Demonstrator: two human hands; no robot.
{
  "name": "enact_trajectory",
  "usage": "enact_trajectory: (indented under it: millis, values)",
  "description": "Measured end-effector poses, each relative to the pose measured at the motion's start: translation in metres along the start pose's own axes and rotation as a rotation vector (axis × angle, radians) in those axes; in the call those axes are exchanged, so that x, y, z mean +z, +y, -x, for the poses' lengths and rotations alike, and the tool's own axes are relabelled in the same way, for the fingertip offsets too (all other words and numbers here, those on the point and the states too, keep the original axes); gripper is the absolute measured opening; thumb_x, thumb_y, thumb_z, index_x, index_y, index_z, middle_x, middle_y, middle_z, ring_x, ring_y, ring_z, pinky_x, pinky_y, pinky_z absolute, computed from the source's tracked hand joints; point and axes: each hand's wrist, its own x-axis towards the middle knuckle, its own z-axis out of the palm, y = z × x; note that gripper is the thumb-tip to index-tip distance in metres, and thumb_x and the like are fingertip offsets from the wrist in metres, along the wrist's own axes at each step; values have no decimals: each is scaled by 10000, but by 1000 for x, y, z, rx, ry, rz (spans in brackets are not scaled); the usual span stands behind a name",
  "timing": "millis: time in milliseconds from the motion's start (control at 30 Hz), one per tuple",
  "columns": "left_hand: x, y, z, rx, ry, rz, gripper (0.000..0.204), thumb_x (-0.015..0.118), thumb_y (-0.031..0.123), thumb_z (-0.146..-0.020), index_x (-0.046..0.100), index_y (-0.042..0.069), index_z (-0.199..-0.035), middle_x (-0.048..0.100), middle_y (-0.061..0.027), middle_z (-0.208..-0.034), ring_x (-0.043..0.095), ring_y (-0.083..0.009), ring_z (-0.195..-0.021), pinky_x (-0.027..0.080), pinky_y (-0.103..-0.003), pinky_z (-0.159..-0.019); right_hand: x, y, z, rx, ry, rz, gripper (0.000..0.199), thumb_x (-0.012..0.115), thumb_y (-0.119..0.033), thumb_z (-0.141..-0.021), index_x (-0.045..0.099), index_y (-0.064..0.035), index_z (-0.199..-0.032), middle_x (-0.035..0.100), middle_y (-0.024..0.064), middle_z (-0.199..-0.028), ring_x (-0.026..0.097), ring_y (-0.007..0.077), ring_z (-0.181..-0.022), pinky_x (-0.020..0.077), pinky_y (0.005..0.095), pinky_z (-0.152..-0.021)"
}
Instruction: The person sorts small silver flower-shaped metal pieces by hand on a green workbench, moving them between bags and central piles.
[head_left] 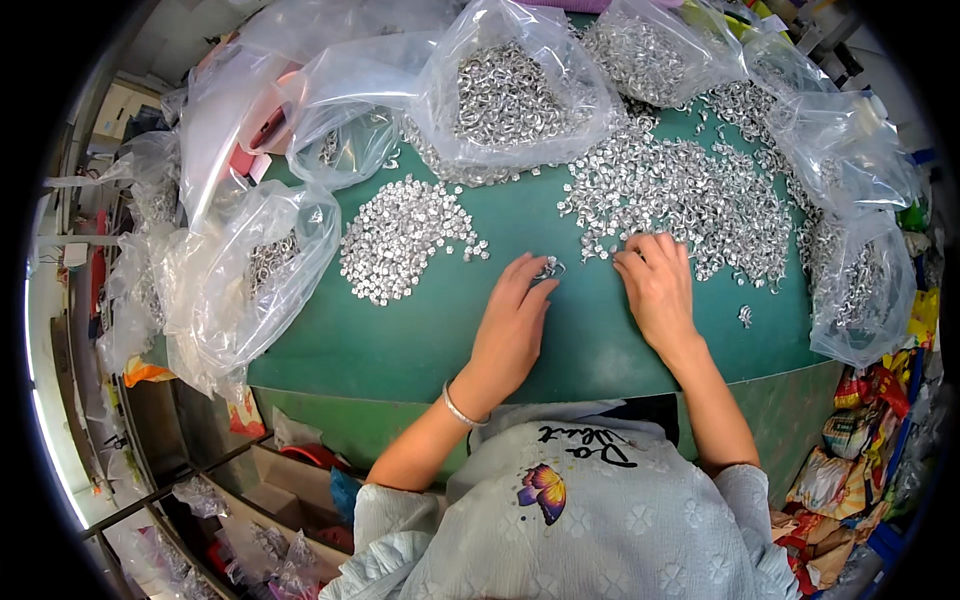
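On the green tabletop (430,350), my left hand (512,325) has thumb and forefinger closed round a small curved silver metal piece (550,268). A band circles that wrist. To its right, my right hand (658,295) rests at the near edge of a wide heap of small curved metal pieces (700,200). Its fingers are bent and drawn together; whatever lies between the fingertips is too small to make out. A separate, rounder heap of small silver pieces (405,235) lies to the left of my left hand.
Clear plastic bags of metal pieces ring the table: one at the back (510,95), one at the left (270,260), one at the right (860,270). A few loose pieces (745,316) lie near the right heap. Colourful packages (850,430) are stacked beyond the right edge.
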Motion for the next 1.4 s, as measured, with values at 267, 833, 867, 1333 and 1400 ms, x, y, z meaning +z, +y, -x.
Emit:
enact_trajectory:
  millis: [267,833,867,1333,1400]
  values:
    - [4,12,-7,-78,-161,-173,507,550,-83,-837,476,17,-1329,394,-146,-1460,341,-378,-1367,296,-516,-1108,-43,-8,60,122,-105,-112,123,721,-39,-750,640,-60,-840,585,54,-933,526,259,-864,391,374,-737]
    - [10,30,10,-251,75,-12,533,690,-26,-793,515,25,-1294,496,-161,-1270,497,-341,-1154,400,-411,-989,-26,-30,37,141,-27,-265,348,702,-67,-779,621,-19,-1114,575,109,-1048,533,286,-960,428,386,-800]
    - [12,32,9,-223,52,-64,492,711,8,-789,541,30,-1250,522,-145,-1186,507,-309,-1076,401,-395,-939,-24,-35,24,107,-55,-281,333,699,-73,-783,626,-20,-1103,573,106,-1047,530,284,-955,428,388,-796]
    - [10,19,7,-160,-60,-29,394,653,44,-833,539,9,-1209,538,-151,-1120,524,-320,-983,408,-393,-813,-18,-21,36,153,-52,-228,138,686,18,-771,641,-17,-896,604,109,-891,559,303,-824,437,390,-727]
    - [7,16,11,-205,-65,1,394,672,44,-818,546,15,-1190,542,-135,-1092,522,-314,-979,408,-392,-805,-25,-18,37,212,-52,-240,149,678,31,-774,641,-13,-911,607,117,-889,563,313,-835,443,395,-745]
